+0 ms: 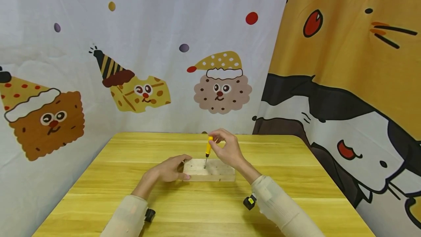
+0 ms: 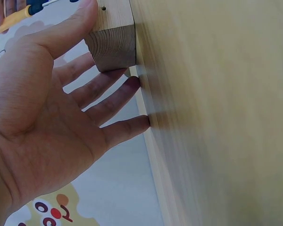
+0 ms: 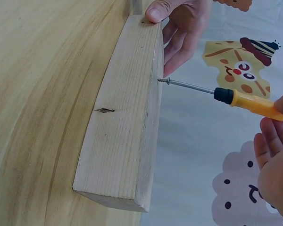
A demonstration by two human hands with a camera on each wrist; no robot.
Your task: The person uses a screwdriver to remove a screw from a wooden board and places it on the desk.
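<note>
A pale wooden block (image 1: 217, 177) lies flat on the table, its long side toward me. My left hand (image 1: 169, 169) grips the block's left end, thumb at the near side and fingers round the far side. Between the fingertips of my right hand (image 1: 229, 149) is the end of the yellow handle of a screwdriver (image 1: 208, 148), held nearly upright over the block. In the right wrist view its shaft meets the head of a small screw (image 3: 163, 81), which stands up from the block's top face. A small dark hole (image 2: 104, 8) shows near the block's left end.
The wooden table (image 1: 197, 215) stretches around the block on every side. Behind it hangs a white curtain (image 1: 148, 28) with cartoon prints, and an orange cartoon cloth (image 1: 335, 57) hangs at the right.
</note>
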